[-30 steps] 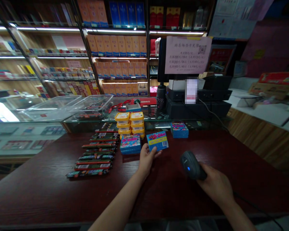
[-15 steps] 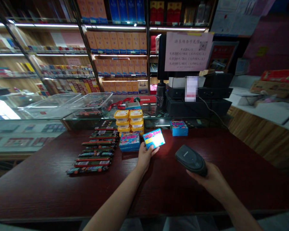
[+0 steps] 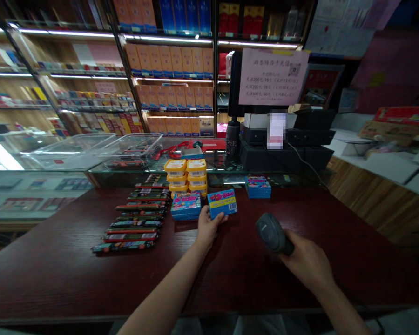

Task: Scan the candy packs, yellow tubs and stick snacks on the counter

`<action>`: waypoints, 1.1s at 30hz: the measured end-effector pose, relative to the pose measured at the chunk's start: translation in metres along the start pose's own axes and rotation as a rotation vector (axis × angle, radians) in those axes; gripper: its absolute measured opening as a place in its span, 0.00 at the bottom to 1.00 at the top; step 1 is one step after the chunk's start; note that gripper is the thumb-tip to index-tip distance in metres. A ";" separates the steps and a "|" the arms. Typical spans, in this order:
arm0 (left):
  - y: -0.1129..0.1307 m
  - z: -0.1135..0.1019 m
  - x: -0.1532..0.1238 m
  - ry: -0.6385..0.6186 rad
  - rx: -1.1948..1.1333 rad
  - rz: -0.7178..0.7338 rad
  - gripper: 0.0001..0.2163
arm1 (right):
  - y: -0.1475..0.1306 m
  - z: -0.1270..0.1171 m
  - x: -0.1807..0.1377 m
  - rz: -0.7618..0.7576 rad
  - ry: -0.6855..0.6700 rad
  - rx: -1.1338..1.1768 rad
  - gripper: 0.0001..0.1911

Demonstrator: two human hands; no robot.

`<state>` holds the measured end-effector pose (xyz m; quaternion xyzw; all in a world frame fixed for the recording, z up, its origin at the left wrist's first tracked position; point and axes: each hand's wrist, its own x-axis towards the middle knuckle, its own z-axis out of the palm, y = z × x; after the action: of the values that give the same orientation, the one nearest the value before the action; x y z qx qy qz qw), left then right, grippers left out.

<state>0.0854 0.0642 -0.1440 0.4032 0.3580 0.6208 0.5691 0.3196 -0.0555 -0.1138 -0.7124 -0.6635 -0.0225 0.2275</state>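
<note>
My left hand [image 3: 209,227] grips a small blue box [image 3: 222,203] by its lower edge; pink lettering, a yellow band and a barcode face me. Just left of it lies a stack of matching blue boxes [image 3: 186,206]. A dark barcode scanner [image 3: 270,232] is in my right hand [image 3: 309,260], its head pointing up and to the left, above the counter. Farther back on the right stands another stack of blue boxes [image 3: 258,187]. Yellow-lidded tubs [image 3: 185,177] are piled behind the left stack.
A row of slim, dark patterned packs [image 3: 134,223] lies on the left of the dark red wooden counter [image 3: 73,279]. Clear plastic bins [image 3: 134,148] stand on the glass case behind. A monitor with a paper sign [image 3: 273,77] rises above black cash-register equipment [image 3: 286,156].
The bright light on the blue box has gone, and its barcode shows. My right hand has turned the scanner, so its head now tips more upward. The left hand has barely moved.
</note>
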 end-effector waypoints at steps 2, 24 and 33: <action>0.002 0.000 0.000 0.026 0.092 0.035 0.21 | 0.008 0.012 -0.001 -0.062 0.091 -0.092 0.12; 0.027 0.098 0.078 -0.353 1.585 1.099 0.09 | 0.025 0.048 -0.004 -0.254 0.204 0.031 0.15; -0.020 0.130 0.106 -0.445 1.585 0.950 0.08 | 0.027 0.051 -0.003 -0.205 0.145 0.052 0.17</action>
<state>0.2086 0.1694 -0.0976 0.8843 0.3570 0.2727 -0.1268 0.3311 -0.0407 -0.1684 -0.6310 -0.7151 -0.0799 0.2900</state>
